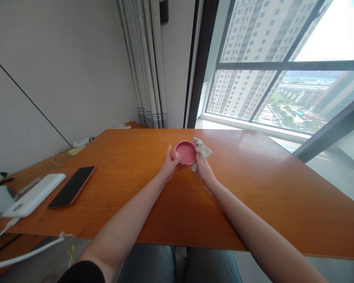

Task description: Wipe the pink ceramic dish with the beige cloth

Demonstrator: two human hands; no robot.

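A round pink dish point(185, 152) is held up over the wooden table point(238, 188), tilted so that its hollow side faces me. My left hand point(168, 167) grips its left rim, thumb across the front edge. At the right rim, my right hand point(204, 168) is closed on a pale cloth point(202, 148) and presses it against the dish. Part of the cloth sticks up above the fingers and a bit hangs below. The right fingertips are hidden behind the cloth and dish.
A black phone point(72, 187) and a white power bank point(37, 194) with a cable lie at the table's left. Behind them a power strip point(82, 142) sits by the wall. A curtain point(146, 63) hangs at the back, beside a large window point(265, 94) on the right.
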